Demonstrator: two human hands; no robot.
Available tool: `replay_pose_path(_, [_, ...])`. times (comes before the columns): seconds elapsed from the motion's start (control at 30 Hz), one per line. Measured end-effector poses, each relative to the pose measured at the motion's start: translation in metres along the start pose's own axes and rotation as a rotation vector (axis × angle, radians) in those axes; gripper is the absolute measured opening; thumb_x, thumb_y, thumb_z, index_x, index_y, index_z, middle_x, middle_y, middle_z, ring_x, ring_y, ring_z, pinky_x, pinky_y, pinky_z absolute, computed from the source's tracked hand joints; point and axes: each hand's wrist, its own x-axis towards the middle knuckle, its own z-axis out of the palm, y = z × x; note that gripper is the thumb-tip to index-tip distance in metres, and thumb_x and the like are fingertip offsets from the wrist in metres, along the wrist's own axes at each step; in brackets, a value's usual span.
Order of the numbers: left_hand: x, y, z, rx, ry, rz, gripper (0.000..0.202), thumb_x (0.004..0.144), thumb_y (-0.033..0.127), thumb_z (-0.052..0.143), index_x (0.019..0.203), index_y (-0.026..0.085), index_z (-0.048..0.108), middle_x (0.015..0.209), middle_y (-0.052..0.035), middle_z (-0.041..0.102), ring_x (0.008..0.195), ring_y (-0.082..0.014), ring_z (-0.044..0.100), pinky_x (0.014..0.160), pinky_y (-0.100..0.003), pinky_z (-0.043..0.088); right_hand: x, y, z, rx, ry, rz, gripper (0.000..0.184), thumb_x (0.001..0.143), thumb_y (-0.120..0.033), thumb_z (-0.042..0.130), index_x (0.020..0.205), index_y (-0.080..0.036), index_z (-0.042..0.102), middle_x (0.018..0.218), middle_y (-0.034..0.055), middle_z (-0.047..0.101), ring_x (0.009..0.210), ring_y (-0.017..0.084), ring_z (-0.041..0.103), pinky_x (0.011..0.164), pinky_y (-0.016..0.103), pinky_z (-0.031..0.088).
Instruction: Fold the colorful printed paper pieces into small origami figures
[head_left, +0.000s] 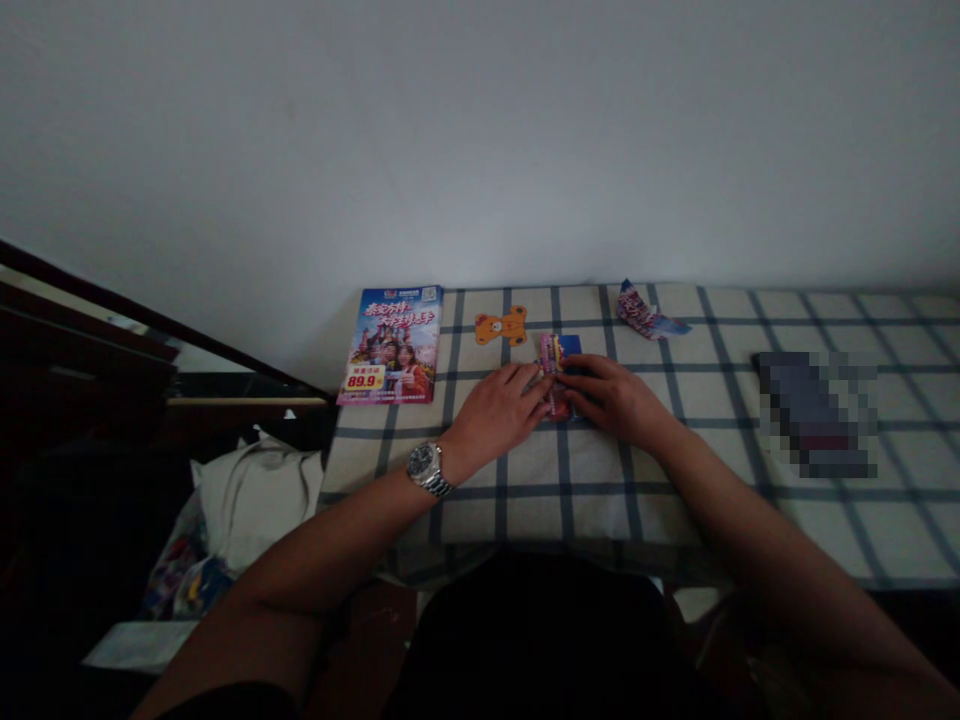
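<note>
Both hands rest on a small folded piece of colourful paper (556,362) lying on the checked tablecloth (585,470). My left hand (501,408), with a metal watch on its wrist, lies with its fingers pressed on the paper's left side. My right hand (611,395) presses its fingertips on the paper's right side. Most of the paper is hidden under the fingers; a pink and blue part shows above them.
A pink and blue flyer (392,345) lies at the table's left far corner. An orange bear cut-out (501,326) sits near the wall. Another folded paper piece (645,313) lies at the back. A blurred dark object (817,410) is on the right. A white bag (255,495) sits left of the table.
</note>
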Motion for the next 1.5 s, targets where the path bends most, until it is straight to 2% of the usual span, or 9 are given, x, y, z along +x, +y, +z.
replay_pose_path(0.1, [-0.0004,0.001,0.003,-0.017,0.019,-0.004,0.041,0.109,0.033,0.052,0.144,0.013,0.058,0.144,-0.0134,0.06,0.13,-0.0281,0.055,0.113,-0.042,0.048,0.0001,0.0014,0.0004,-0.011,0.002,-0.016,0.029,0.103,-0.028,0.062,0.127,-0.02,0.076,0.138,0.0167,0.068,0.124,0.032,0.069,0.105,0.052,0.061])
replay_pose_path(0.3, [-0.0012,-0.0032,0.0042,-0.049,0.005,0.019,0.043,0.11,0.033,0.051,0.147,0.012,0.056,0.143,-0.0119,0.062,0.124,-0.0255,0.058,0.108,-0.039,0.053,0.001,0.0008,-0.0016,-0.009,-0.007,-0.022,0.029,0.103,-0.027,0.062,0.127,-0.018,0.077,0.137,0.0185,0.068,0.125,0.032,0.069,0.106,0.052,0.061])
replay_pose_path(0.57, [0.0007,-0.0034,0.0058,-0.055,0.023,0.014,0.04,0.112,0.029,0.045,0.145,0.012,0.059,0.139,-0.0119,0.065,0.117,-0.0236,0.06,0.106,-0.04,0.053,-0.0024,0.0056,-0.0015,0.054,-0.005,0.027,0.031,0.106,-0.028,0.058,0.132,-0.021,0.074,0.139,0.0138,0.072,0.126,0.028,0.071,0.108,0.047,0.061])
replay_pose_path(0.73, [0.0008,-0.0049,0.006,-0.052,0.035,0.018,0.04,0.112,0.028,0.044,0.146,0.012,0.058,0.137,-0.0111,0.065,0.115,-0.0231,0.06,0.103,-0.038,0.054,-0.002,0.0057,-0.0008,0.037,-0.001,0.03,0.031,0.105,-0.028,0.058,0.13,-0.02,0.076,0.14,0.0148,0.071,0.125,0.029,0.072,0.106,0.048,0.063])
replay_pose_path(1.0, [-0.0023,-0.0071,0.0019,-0.074,-0.017,0.043,0.041,0.111,0.038,0.049,0.145,0.02,0.061,0.14,-0.0101,0.061,0.12,-0.0264,0.058,0.101,-0.041,0.055,-0.0012,0.0012,-0.0032,0.021,-0.014,0.044,0.03,0.104,-0.028,0.06,0.127,-0.021,0.077,0.139,0.0149,0.07,0.125,0.03,0.071,0.107,0.049,0.062])
replay_pose_path(1.27, [-0.003,-0.0066,0.002,-0.038,-0.008,0.031,0.041,0.11,0.035,0.05,0.147,0.02,0.06,0.149,-0.0112,0.056,0.119,-0.0262,0.06,0.099,-0.041,0.057,-0.0009,-0.001,-0.0026,0.019,-0.01,0.04,0.031,0.104,-0.03,0.061,0.13,-0.022,0.075,0.139,0.0147,0.07,0.124,0.03,0.071,0.106,0.05,0.062])
replay_pose_path(1.5, [0.0007,-0.0058,0.0005,-0.032,-0.012,0.092,0.04,0.112,0.028,0.043,0.148,0.015,0.058,0.146,-0.01,0.062,0.126,-0.0236,0.058,0.108,-0.038,0.051,-0.0002,-0.0029,-0.0035,0.036,-0.005,0.051,0.029,0.103,-0.03,0.061,0.127,-0.024,0.077,0.138,0.0132,0.07,0.123,0.03,0.071,0.106,0.049,0.062])
